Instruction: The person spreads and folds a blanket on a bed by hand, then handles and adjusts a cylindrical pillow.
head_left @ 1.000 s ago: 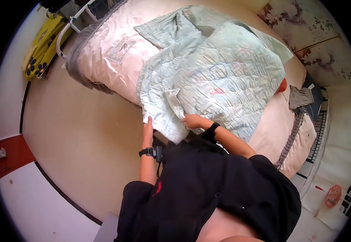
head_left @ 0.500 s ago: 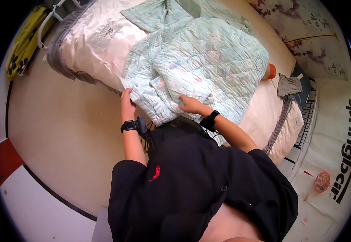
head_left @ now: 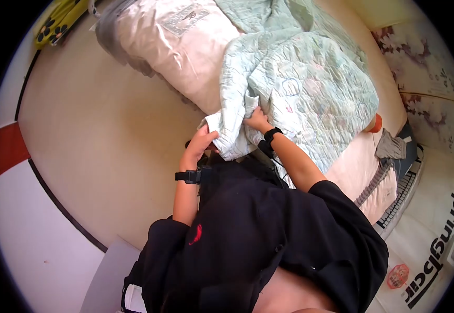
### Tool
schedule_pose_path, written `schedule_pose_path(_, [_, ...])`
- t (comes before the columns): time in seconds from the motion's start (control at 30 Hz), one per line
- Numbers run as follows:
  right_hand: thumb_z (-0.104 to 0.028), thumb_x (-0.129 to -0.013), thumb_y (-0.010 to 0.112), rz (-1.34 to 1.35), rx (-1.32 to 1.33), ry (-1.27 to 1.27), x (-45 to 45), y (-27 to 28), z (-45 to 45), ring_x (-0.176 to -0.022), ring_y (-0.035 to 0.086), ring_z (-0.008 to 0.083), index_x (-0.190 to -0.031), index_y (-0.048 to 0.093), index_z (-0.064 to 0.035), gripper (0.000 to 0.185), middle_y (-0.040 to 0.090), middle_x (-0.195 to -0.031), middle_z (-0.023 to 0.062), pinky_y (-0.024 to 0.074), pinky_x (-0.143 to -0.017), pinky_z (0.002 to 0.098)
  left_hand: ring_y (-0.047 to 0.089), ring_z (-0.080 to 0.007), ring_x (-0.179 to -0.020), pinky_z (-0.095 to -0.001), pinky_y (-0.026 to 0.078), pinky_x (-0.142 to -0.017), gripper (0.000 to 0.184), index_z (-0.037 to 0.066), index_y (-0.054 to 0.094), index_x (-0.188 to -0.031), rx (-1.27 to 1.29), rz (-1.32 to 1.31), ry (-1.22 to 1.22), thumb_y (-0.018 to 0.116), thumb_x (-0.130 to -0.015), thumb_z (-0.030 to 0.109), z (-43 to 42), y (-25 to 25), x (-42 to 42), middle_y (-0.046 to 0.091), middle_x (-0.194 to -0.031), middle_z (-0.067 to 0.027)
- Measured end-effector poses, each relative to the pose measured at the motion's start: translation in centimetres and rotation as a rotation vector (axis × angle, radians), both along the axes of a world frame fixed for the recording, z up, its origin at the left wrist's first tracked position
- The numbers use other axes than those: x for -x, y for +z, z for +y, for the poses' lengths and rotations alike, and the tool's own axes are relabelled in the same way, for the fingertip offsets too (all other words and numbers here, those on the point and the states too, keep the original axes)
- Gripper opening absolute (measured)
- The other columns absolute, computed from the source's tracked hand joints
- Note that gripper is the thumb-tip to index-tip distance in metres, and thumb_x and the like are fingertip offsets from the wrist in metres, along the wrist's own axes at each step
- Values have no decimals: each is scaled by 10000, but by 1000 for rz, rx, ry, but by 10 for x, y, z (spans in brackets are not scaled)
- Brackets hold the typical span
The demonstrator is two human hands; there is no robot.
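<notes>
A pale green quilt [head_left: 315, 88] with a stitched pattern lies rumpled over the bed, its near end drawn up against my body. My left hand [head_left: 202, 143] is closed on the quilt's near left corner, at the bed's edge, with the fingertips partly tucked behind the cloth. A short way to the right, my right hand [head_left: 258, 121] pinches a raised fold of the same quilt. Between the two hands the cloth hangs in loose folds. Both wrists carry black straps.
A shiny cream mattress [head_left: 185, 57] with grey trim lies under the quilt. Grey cloth [head_left: 391, 146] and an orange object [head_left: 375, 123] are on the bed's right side. A yellow item with dark flowers [head_left: 60, 23] stands far left, beyond the beige floor [head_left: 101, 115].
My left hand has moved inward with the quilt corner, closer to my right hand. The cloth between them is more bunched. The whole view has shifted, with the bed now further right.
</notes>
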State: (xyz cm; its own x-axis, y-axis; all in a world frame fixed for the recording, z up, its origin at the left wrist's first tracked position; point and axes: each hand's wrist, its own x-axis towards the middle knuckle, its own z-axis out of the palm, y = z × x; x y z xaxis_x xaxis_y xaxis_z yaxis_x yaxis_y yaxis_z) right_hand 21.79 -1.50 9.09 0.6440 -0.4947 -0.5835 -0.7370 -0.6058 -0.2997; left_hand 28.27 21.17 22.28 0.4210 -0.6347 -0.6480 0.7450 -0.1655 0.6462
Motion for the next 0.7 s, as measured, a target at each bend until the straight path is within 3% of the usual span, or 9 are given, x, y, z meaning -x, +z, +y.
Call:
schedule_pose_path(0.1, [-285, -604, 703, -204, -443, -244, 0, 2, -10, -953, 512, 282, -1104, 407, 41, 666, 509, -1056, 189, 410, -808, 350, 577, -131, -614, -239, 481, -437, 440, 0, 402, -1161, 6, -113, -18, 484, -749, 129, 5, 9, 4, 566, -924, -75])
schedule_pose_path(0.27, [-185, -641, 691, -289, -461, -394, -17, 59, -2, -901, 524, 207, -1142, 397, 32, 620, 532, -1035, 132, 425, -756, 306, 581, -141, -613, -252, 492, -456, 446, -15, 408, -1163, -101, -324, -5, 487, -758, 154, -1, 13, 4, 578, -903, -105])
schedule_pose_path(0.33, [-131, -678, 657, -663, -452, -499, -22, 75, 1, -855, 523, 170, -1142, 375, 30, 566, 532, -992, 126, 427, -726, 274, 585, -156, -599, -263, 493, -455, 451, -23, 401, -1165, -136, -375, -31, 485, -760, 158, -5, 18, 3, 582, -889, -129])
schedule_pose_path(0.4, [-78, -749, 594, -916, -628, -393, -39, 183, 19, -829, 513, 125, -1099, 400, 16, 411, 537, -960, 90, 416, -721, 230, 592, -174, -582, -279, 490, -452, 466, -30, 386, -1174, -149, -540, -135, 482, -759, 159, -17, 41, 3, 588, -830, -156])
schedule_pose_path(0.47, [-90, -769, 589, -983, -669, -237, -41, 210, 32, -828, 510, 112, -1058, 458, 6, 331, 543, -945, 58, 416, -721, 234, 591, -233, -573, -331, 487, -488, 439, -39, 414, -1133, -119, -553, -102, 490, -749, 160, -27, 54, 8, 594, -785, -180])
schedule_pose_path(0.53, [-156, -759, 605, -909, -756, -152, -37, 223, 41, -798, 540, 136, -1057, 495, -24, 344, 570, -911, 77, 431, -681, 256, 560, -317, -536, -392, 465, -511, 386, -31, 471, -1063, -293, -922, -370, 521, -729, 157, -37, 77, 7, 596, -787, -193])
schedule_pose_path(0.57, [-202, -745, 620, -930, -354, 287, -29, 247, 56, -801, 560, 219, -1069, 511, -82, 362, 567, -900, 117, 438, -681, 278, 551, -366, -651, -432, 441, -617, 334, 0, 522, -1003, -352, -1177, -370, 552, -705, 147, -42, 55, 16, 585, -839, -195])
schedule_pose_path(0.6, [-229, -730, 627, -734, -201, 422, -25, 261, 59, -826, 547, 280, -1076, 522, -108, 381, 548, -894, 141, 441, -696, 297, 551, -366, -651, -432, 441, -617, 334, 0, 522, -1003, -351, -1181, -376, 552, -705, 147, -44, 57, 17, 585, -839, -195])
schedule_pose_path(0.7, [-207, -725, 626, -732, -195, 375, -22, 256, 60, -799, 569, 263, -1086, 513, -91, 396, 572, -889, 136, 448, -689, 307, 374, -355, -1110, -479, 346, -844, 328, 53, 559, -1003, -322, -1627, -152, 574, -678, 98, -45, 76, 11, 539, -991, -155])
